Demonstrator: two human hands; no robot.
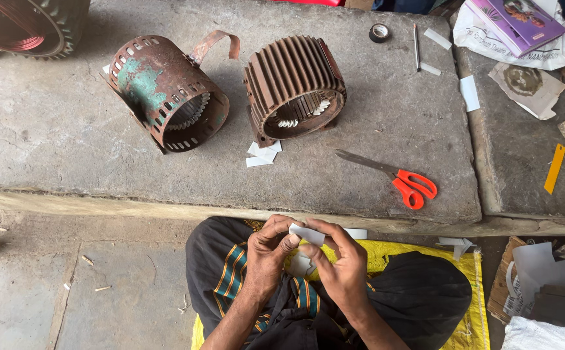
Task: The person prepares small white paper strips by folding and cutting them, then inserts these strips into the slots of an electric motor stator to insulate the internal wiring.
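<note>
Both my hands meet over my lap, low in the head view. My left hand (pixel 268 251) and my right hand (pixel 338 259) pinch the same small white paper strip (pixel 306 234) between fingers and thumbs. More white paper pieces (pixel 300 264) lie in my lap below them. On the stone slab (pixel 55 129) ahead rest two rusty motor stator housings lying on their sides: a finned one (pixel 293 86) with white slips in its slots, and a green-stained slotted one (pixel 164 91). Cut paper slips (pixel 262 154) lie in front of the finned housing.
Orange-handled scissors (pixel 396 178) lie on the slab to the right. A tape roll (pixel 379 32), a thin rod (pixel 417 46) and paper bits sit at the back. Another stator with copper winding (pixel 26 26) is top left. A yellow strip (pixel 554 168) and papers lie right.
</note>
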